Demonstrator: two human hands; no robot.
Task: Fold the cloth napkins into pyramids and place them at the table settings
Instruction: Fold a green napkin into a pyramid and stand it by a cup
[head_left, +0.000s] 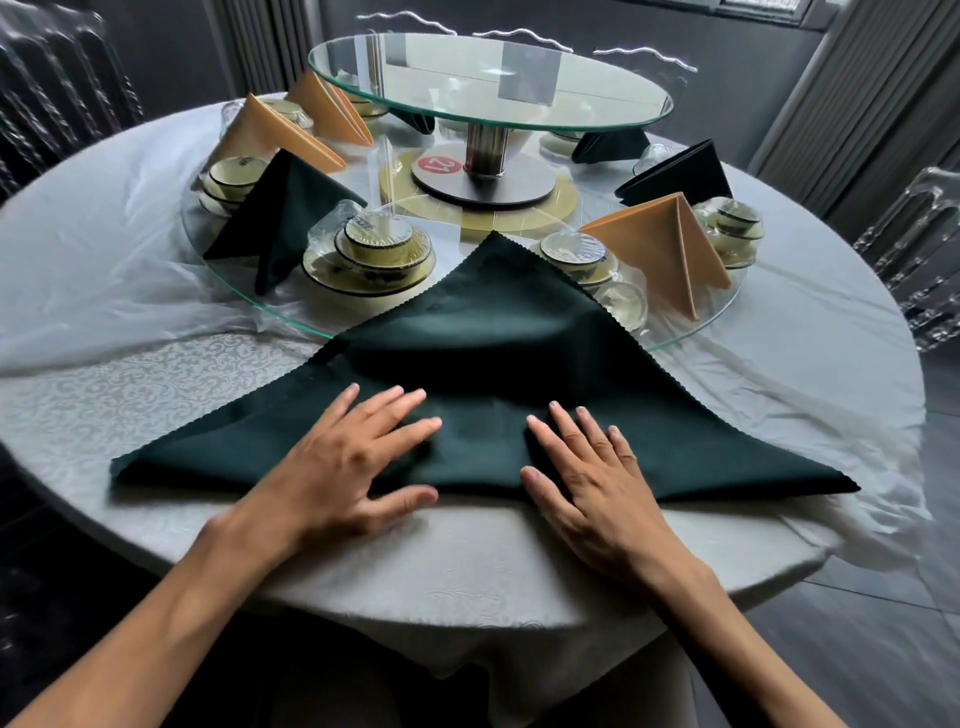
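A dark green cloth napkin (493, 332) lies folded into a big triangle on the white round table (104, 415). Its long folded edge runs along the near side and its tip points away onto the glass turntable (691, 332). My left hand (348, 457) and my right hand (587, 478) press flat on the napkin's near edge, fingers spread, either side of the middle. Folded pyramids stand on the turntable beside wrapped dish sets: a dark green one (280, 218) at left, an orange one (670, 244) at right.
More orange pyramids (270, 130) stand at the back left and dark ones (685, 171) at the back right. Wrapped bowl sets (369, 254) sit just beyond the napkin. A raised glass disc (488, 83) on a metal post fills the centre. Clear chairs (914, 234) ring the table.
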